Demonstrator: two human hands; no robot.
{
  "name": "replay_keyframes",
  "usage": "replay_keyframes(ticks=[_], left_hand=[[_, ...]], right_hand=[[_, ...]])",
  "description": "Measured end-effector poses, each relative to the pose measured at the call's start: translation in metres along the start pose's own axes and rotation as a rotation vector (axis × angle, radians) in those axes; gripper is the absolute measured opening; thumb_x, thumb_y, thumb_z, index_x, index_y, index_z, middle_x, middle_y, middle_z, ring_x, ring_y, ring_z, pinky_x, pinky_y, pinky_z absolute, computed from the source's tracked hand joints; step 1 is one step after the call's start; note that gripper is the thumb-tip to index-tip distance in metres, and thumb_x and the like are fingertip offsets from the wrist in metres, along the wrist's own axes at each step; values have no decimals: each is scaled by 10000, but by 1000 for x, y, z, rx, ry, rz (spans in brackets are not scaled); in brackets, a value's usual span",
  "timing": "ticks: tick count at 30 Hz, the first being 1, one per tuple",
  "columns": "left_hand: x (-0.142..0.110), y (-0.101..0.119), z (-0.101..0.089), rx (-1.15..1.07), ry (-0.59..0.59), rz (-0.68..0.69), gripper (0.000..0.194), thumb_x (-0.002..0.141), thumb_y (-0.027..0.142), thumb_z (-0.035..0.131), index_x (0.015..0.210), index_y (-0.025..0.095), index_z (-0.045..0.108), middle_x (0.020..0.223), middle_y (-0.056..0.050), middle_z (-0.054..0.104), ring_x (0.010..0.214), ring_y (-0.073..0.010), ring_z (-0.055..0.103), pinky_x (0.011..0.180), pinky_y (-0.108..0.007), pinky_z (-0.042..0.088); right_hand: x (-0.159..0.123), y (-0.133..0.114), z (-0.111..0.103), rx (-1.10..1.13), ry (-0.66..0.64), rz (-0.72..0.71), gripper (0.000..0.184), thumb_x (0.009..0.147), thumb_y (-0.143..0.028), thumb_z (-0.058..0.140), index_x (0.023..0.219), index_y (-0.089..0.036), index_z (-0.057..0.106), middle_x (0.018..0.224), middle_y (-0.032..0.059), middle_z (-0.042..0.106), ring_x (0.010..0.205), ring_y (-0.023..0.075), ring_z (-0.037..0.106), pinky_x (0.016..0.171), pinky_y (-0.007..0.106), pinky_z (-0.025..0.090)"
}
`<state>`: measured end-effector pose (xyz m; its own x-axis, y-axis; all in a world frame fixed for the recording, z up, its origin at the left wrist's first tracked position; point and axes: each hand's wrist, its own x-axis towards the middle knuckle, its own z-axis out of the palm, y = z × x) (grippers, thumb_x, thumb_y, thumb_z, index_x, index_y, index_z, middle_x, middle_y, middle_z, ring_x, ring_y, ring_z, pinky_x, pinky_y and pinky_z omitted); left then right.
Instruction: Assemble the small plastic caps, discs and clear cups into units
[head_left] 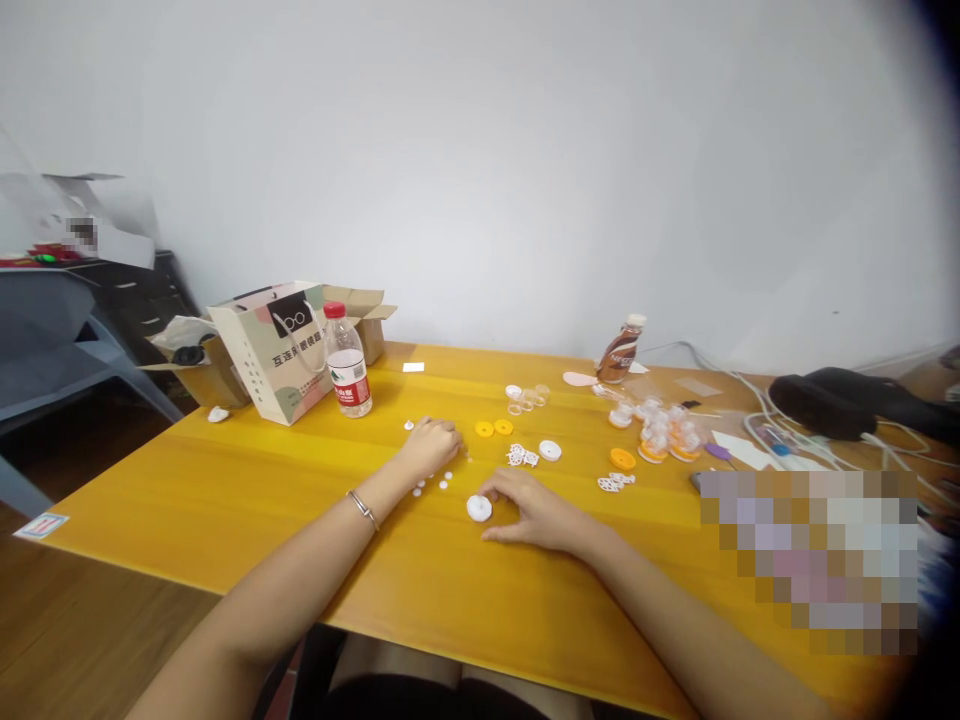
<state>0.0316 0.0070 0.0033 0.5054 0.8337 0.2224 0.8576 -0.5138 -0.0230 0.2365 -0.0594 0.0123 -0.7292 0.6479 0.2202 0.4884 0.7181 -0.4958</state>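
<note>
My left hand [433, 447], with a metal bracelet at its wrist, is low over the table. Its fingers are curled together, and whatever they may pinch is hidden. Small white round pieces [442, 485] lie just below it, and another small white piece [409, 425] is to its left. My right hand [525, 508] rests on the table with thumb and fingers apart beside a white round disc [479, 509]. A fingertip reaches the disc's upper edge, while the thumb is clear of it. Beyond the hands lie yellow discs [484, 429], white openwork gears [522, 456] and a white round cap [550, 451].
Clear rings [528, 399] lie farther back. At right are clustered clear-and-orange assemblies [664, 430], an orange disc [622, 459], a brown bottle [621, 350] and cables [772, 430]. A water bottle [348, 365], paper bag [281, 355] and cardboard box [367, 325] stand at left.
</note>
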Motion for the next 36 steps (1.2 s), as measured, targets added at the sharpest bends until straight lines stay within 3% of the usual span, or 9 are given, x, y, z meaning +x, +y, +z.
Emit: replay_keyframes(ticks=[15,20,23,26,30,36], left_hand=[[1,-3,2,-64,8,-106,193,778,117,421,707,106,600,758,-130,595,818,-233,569,742,-344,388],[1,-8,5,-187,57,-141,152,747,126,451,732,106,601,771,-106,614,767,-184,570,722,-286,414],[-4,-2,3,-286,76,-100,147,753,183,472,786,131,606,781,-47,630,727,-130,566,684,-216,423],[-11,11,-1,-421,81,34,135,760,224,497,802,152,603,789,-4,631,731,-91,562,690,-164,418],[-18,28,-4,-564,114,205,148,786,255,498,813,149,598,802,-21,622,764,-109,553,724,-192,412],[-17,37,1,-533,79,219,137,796,247,492,827,158,592,826,-33,620,798,-131,553,742,-212,408]], right_hand=[[3,4,6,-20,37,-7,164,745,-293,564,891,-217,556,831,30,551,802,173,510,729,289,409],[4,15,10,-4,112,42,157,749,-272,548,891,-205,558,820,34,545,778,164,514,722,291,418],[6,24,11,19,190,91,148,756,-258,531,889,-197,555,820,40,537,772,163,510,719,295,422],[6,29,12,22,225,109,138,753,-249,529,879,-201,556,823,43,527,791,173,500,729,307,419],[7,32,14,12,222,97,137,753,-242,526,880,-201,558,798,34,511,778,172,492,730,310,413],[8,30,15,15,204,93,133,747,-245,530,868,-198,557,791,35,516,786,177,489,724,308,411]])
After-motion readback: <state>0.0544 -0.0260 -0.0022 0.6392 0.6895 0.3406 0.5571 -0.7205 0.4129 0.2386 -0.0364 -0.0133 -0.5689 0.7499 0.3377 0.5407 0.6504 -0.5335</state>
